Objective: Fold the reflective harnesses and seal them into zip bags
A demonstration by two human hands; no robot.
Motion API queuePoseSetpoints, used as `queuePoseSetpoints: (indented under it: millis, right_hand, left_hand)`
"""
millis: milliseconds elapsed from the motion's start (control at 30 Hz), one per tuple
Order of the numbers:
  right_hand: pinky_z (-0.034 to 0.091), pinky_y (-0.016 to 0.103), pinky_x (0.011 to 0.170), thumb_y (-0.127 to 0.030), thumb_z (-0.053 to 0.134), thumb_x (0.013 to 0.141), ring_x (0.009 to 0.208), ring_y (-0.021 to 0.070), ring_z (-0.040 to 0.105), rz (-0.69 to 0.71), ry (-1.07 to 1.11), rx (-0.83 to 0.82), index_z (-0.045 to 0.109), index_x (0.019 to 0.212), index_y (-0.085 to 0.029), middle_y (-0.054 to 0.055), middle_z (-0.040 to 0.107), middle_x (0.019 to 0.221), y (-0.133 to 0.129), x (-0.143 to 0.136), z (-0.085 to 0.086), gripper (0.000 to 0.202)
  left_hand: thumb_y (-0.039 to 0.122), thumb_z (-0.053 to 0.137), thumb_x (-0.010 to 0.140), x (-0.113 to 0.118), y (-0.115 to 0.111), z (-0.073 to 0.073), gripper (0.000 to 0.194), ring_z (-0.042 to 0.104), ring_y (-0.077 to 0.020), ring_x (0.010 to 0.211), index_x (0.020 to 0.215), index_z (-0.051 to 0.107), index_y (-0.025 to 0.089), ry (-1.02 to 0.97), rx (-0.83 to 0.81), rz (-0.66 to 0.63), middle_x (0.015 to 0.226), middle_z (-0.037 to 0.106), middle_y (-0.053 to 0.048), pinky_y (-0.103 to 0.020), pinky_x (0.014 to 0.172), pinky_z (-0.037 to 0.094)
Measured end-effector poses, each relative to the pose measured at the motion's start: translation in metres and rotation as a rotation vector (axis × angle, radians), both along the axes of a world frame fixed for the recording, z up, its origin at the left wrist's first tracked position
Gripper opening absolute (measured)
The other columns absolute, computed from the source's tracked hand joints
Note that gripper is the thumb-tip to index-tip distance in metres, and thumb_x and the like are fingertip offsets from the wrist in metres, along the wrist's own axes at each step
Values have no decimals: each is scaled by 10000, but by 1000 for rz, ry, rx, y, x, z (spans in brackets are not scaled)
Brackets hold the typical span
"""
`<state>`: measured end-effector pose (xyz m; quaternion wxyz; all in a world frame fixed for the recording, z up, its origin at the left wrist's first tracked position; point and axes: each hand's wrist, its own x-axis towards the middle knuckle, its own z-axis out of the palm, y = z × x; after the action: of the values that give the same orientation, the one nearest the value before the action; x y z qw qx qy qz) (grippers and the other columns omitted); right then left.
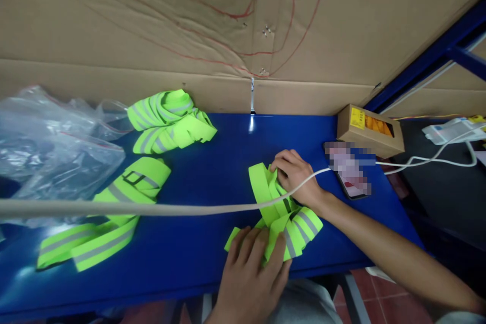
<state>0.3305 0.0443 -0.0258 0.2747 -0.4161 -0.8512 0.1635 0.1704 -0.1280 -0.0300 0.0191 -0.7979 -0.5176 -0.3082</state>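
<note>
A neon-yellow reflective strap point(304, 225) with grey stripes lies in loose folds near the front edge of the blue table. My left hand point(252, 266) rests on its lower left part, fingers bent and slightly apart over the band. My right hand point(298, 174) touches the upper part of the same strap with curled fingers; whether they pinch the band is unclear. A white cable crosses in front of the strap and partly hides it. Another strap point(121, 192) with a black buckle lies at the left, and folded straps point(169, 121) sit behind it.
Clear plastic bags point(56, 147) are heaped at the left. To the right are a phone point(349, 169), a cardboard box point(370, 131) with orange contents, and a white cable point(170, 208) spanning the view. A cardboard wall point(152, 35) stands behind the blue table point(193, 177).
</note>
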Motion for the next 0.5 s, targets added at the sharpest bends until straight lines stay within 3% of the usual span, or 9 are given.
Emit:
queuePoseSetpoints:
  millis: [133, 267, 333, 400, 500]
  right_hand:
    - [520, 344, 834, -67, 495, 943, 920, 207, 638, 119, -9, -8, 709, 875, -203, 78, 696, 994, 2, 8, -4, 263]
    - [572, 323, 928, -86, 442, 994, 1080, 184, 699, 271, -3, -118, 704, 1202, -228, 71, 719, 1182, -5, 34, 18, 364]
    - [510, 405, 1093, -93, 412, 1011, 1291, 209, 615, 293, -42, -203, 577, 1418, -273, 62, 660, 1366, -19, 49, 35, 475]
    - [445, 439, 1172, -131, 389, 1039, 1437, 220, 474, 269, -109, -266, 355, 1582, -279, 68, 501, 1553, -38, 61, 49, 563]
    - [348, 501, 1233, -385, 529, 1033, 1517, 280, 336, 348, -172, -169, 331, 1593, -271, 69, 386, 1631, -66, 72, 54, 605]
  left_hand:
    - [297, 655, 886, 6, 6, 4, 308, 637, -294, 1090, 1162, 679, 164, 56, 62, 38, 1114, 741, -112, -490, 1016, 421]
    - [362, 630, 924, 8, 7, 7, 394, 624, -265, 1131, 1226, 661, 111, 165, 90, 11, 1216, 737, -96, -485, 1022, 402]
    - [377, 591, 949, 7, 9, 9, 421, 640, -246, 1090, 1255, 647, 94, 219, 58, -3, 1199, 743, -90, -457, 988, 414]
    - [352, 570, 935, 6, 12, 12, 436, 657, -251, 1046, 1259, 643, 69, 249, 39, 0, 1171, 747, -105, -437, 949, 433]
    - [353, 551, 868, 3, 20, 17, 482, 679, -290, 991, 1216, 657, 38, 222, 2, 7, 1100, 749, -146, -435, 884, 479]
